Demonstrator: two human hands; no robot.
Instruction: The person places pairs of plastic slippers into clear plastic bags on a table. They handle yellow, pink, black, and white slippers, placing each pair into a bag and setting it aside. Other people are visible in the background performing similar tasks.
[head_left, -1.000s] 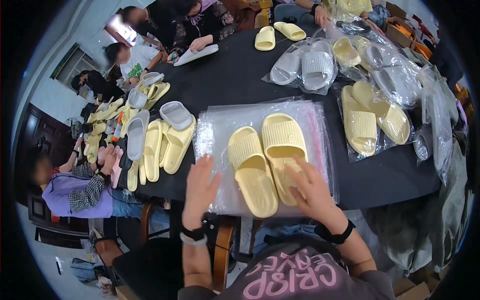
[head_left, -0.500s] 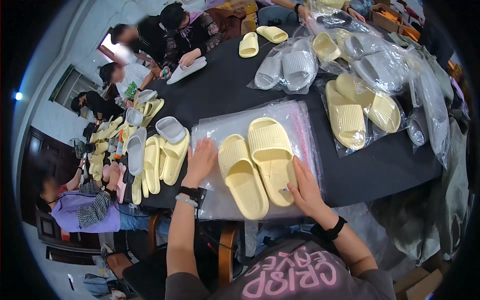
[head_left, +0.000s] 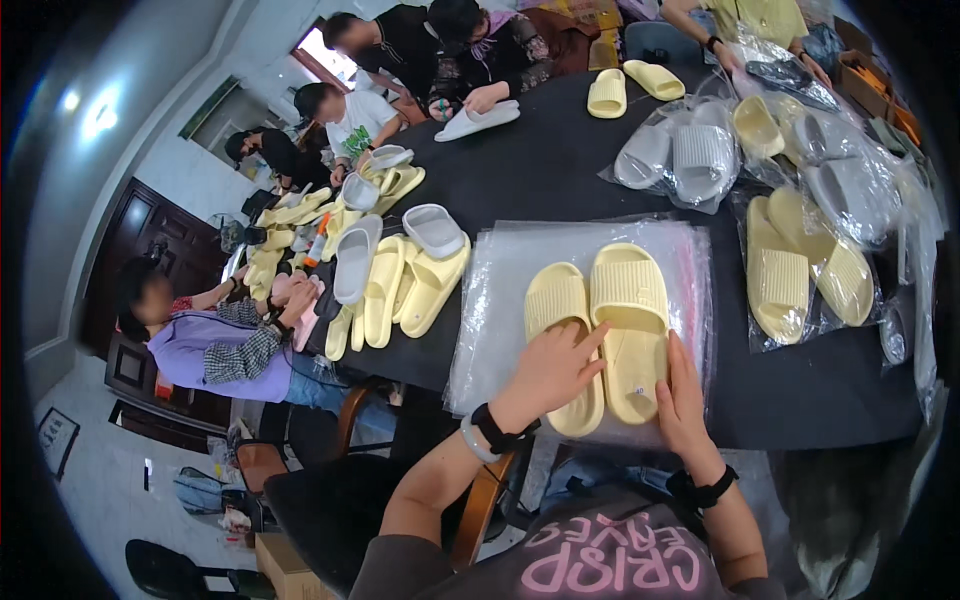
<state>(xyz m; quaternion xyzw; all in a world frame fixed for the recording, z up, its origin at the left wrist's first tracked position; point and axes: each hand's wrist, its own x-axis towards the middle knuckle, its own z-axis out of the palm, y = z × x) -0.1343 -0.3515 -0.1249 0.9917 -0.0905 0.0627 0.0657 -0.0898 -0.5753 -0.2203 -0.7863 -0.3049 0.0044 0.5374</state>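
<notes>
A pair of pale yellow slippers lies side by side on a stack of clear plastic bags (head_left: 490, 300). My left hand (head_left: 550, 372) reaches over the left slipper (head_left: 557, 290), its fingers apart and the fingertips at the gap between the two. It covers part of that slipper's footbed. Along the outer edge of the right slipper (head_left: 630, 272) rests my right hand (head_left: 686, 400), fingers stretched out and thumb by the heel. A small white sticker shows on that slipper's heel.
Yellow and grey slippers (head_left: 385, 290) stand grouped at left on the black table (head_left: 540, 170). Bagged yellow slippers (head_left: 778, 290) and bagged grey ones (head_left: 705, 160) lie at right. Co-workers sit around the table; one in purple (head_left: 220, 350) handles a pink slipper.
My left hand has moved from the bags beside the pair onto the left slipper. My right hand stays by the right slipper. The view has turned left, and the slippers stand straighter.
</notes>
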